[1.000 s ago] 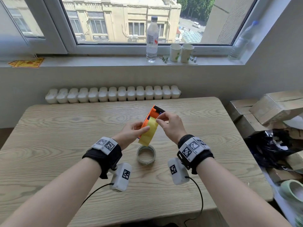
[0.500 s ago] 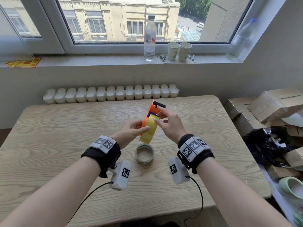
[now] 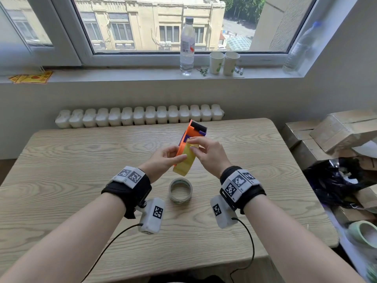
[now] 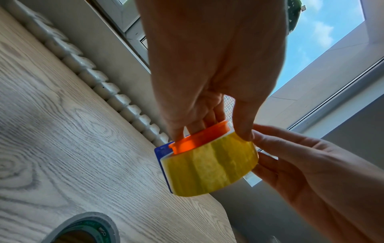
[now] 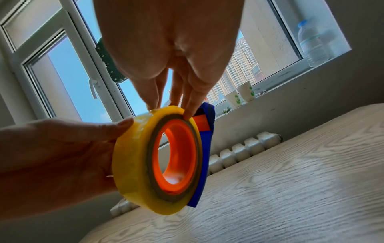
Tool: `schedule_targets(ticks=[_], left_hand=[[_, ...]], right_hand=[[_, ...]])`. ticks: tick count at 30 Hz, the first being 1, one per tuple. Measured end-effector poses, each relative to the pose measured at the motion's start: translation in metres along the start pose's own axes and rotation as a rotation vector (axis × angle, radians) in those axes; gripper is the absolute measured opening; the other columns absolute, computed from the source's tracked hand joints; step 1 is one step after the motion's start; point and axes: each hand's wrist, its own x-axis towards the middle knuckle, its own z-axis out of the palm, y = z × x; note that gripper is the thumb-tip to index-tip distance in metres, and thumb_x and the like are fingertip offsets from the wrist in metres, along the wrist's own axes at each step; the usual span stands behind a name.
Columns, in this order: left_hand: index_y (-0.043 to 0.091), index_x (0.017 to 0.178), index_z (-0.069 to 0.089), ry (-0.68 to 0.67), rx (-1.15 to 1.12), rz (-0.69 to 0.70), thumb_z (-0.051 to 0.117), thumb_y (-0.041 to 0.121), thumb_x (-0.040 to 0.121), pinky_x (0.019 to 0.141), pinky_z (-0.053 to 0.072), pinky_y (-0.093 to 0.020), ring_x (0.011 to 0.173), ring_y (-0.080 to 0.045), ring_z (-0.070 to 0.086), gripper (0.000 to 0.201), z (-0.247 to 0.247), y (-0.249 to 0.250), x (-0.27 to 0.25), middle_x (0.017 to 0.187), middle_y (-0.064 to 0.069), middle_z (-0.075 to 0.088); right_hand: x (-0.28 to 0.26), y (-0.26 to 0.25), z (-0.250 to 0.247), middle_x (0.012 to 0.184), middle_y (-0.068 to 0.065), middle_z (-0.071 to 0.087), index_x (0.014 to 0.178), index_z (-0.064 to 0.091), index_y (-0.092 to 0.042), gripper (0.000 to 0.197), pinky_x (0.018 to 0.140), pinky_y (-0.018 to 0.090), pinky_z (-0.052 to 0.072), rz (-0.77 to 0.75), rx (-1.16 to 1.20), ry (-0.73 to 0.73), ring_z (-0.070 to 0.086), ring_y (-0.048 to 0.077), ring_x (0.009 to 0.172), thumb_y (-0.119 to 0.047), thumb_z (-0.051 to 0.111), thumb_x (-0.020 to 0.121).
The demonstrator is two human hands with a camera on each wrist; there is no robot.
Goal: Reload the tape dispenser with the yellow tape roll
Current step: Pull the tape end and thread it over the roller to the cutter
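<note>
A pale wooden table (image 3: 81, 180) fills the lower half of the head view, with a white radiator (image 3: 138, 117) behind it and a windowsill across the top carrying a water bottle (image 3: 187, 45) and two paper cups (image 3: 224, 63). At frame centre, above the table, my left hand (image 3: 163, 160) grips the orange tape dispenser (image 3: 193, 131), thumb laid on the yellow tape roll (image 3: 184, 162) seated on its orange hub. My right hand (image 3: 210, 154) pinches the roll's upper edge with thumb and fingertips (image 5: 188, 115). Just below, a nearly spent tape ring (image 3: 180, 190) lies flat on the wood. Cardboard boxes (image 3: 336, 131) stack at the right edge.
</note>
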Motion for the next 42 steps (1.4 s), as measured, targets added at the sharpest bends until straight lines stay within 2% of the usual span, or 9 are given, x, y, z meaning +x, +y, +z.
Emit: schedule_targets(ticks=[7, 12, 18, 22, 27, 31, 34, 38, 42], left_hand=[[-0.002, 0.117, 0.056, -0.017, 0.044, 0.01, 0.058, 0.005, 0.087, 0.073, 0.052, -0.014, 0.083, -0.003, 0.065, 0.031, 0.0, 0.005, 0.001, 0.097, -0.002, 0.065], [-0.004, 0.116, 0.057, 0.011, 0.052, 0.032, 0.059, 0.009, 0.088, 0.077, 0.05, -0.02, 0.092, -0.014, 0.061, 0.032, 0.005, 0.009, 0.002, 0.103, -0.008, 0.064], [-0.002, 0.122, 0.054, 0.012, 0.023, 0.046, 0.059, 0.012, 0.088, 0.08, 0.048, -0.021, 0.101, -0.018, 0.059, 0.036, 0.002, 0.017, 0.005, 0.114, -0.016, 0.062], [-0.002, 0.119, 0.056, -0.005, 0.038, 0.046, 0.059, 0.012, 0.088, 0.08, 0.048, -0.022, 0.099, -0.017, 0.06, 0.035, -0.001, 0.022, 0.003, 0.11, -0.013, 0.063], [-0.005, 0.119, 0.056, -0.031, 0.078, 0.038, 0.058, 0.009, 0.088, 0.079, 0.049, -0.021, 0.095, -0.015, 0.06, 0.034, 0.001, 0.019, 0.0, 0.108, -0.012, 0.064], [-0.002, 0.118, 0.058, -0.04, 0.126, 0.012, 0.06, 0.012, 0.087, 0.094, 0.047, -0.04, 0.101, -0.02, 0.06, 0.033, -0.001, 0.014, -0.003, 0.116, -0.023, 0.063], [-0.004, 0.116, 0.058, -0.025, 0.132, 0.011, 0.061, 0.012, 0.087, 0.096, 0.045, -0.048, 0.099, -0.023, 0.06, 0.033, -0.002, 0.013, -0.003, 0.117, -0.027, 0.062], [-0.004, 0.114, 0.058, -0.013, 0.149, -0.003, 0.062, 0.012, 0.087, 0.09, 0.045, -0.044, 0.097, -0.023, 0.059, 0.032, -0.002, 0.011, -0.004, 0.108, -0.02, 0.064], [-0.005, 0.11, 0.057, 0.02, 0.138, -0.008, 0.064, 0.006, 0.084, 0.083, 0.049, -0.035, 0.094, -0.021, 0.061, 0.03, -0.004, 0.009, -0.004, 0.101, -0.013, 0.065]], right_hand=[[0.003, -0.002, -0.002, 0.109, 0.005, 0.064, 0.096, 0.064, -0.015, 0.012, 0.098, 0.044, 0.046, 0.046, 0.022, -0.033, 0.056, 0.023, 0.11, -0.01, 0.062, 0.086], [0.005, -0.006, -0.006, 0.107, 0.001, 0.059, 0.085, 0.064, -0.017, 0.011, 0.102, 0.043, 0.042, 0.03, 0.047, -0.059, 0.054, 0.021, 0.113, -0.006, 0.061, 0.086], [0.014, -0.015, -0.014, 0.116, 0.008, 0.062, 0.122, 0.06, -0.015, 0.034, 0.099, 0.038, 0.046, -0.009, -0.036, -0.066, 0.057, 0.021, 0.111, -0.01, 0.059, 0.088], [0.013, -0.017, -0.014, 0.114, 0.007, 0.065, 0.11, 0.068, -0.008, 0.024, 0.099, 0.03, 0.046, -0.021, -0.002, -0.024, 0.059, 0.018, 0.109, -0.009, 0.062, 0.086], [0.011, -0.006, -0.012, 0.106, 0.013, 0.068, 0.091, 0.068, -0.007, 0.011, 0.097, 0.041, 0.05, 0.012, 0.059, 0.003, 0.064, 0.024, 0.104, -0.007, 0.069, 0.081], [0.007, 0.0, -0.011, 0.115, 0.008, 0.065, 0.116, 0.064, -0.012, 0.031, 0.098, 0.037, 0.048, -0.008, -0.083, -0.081, 0.06, 0.021, 0.109, -0.014, 0.065, 0.085], [0.006, 0.001, -0.008, 0.117, 0.008, 0.066, 0.11, 0.068, -0.008, 0.025, 0.097, 0.036, 0.046, -0.096, -0.184, -0.066, 0.059, 0.02, 0.109, -0.014, 0.062, 0.087], [0.006, 0.0, -0.007, 0.112, 0.009, 0.068, 0.1, 0.071, -0.003, 0.019, 0.094, 0.033, 0.049, -0.102, -0.152, -0.044, 0.062, 0.02, 0.106, -0.011, 0.066, 0.083], [0.005, 0.003, 0.0, 0.116, 0.009, 0.061, 0.109, 0.065, -0.008, 0.033, 0.093, 0.03, 0.049, 0.119, 0.04, 0.029, 0.055, 0.018, 0.112, -0.018, 0.072, 0.079]])
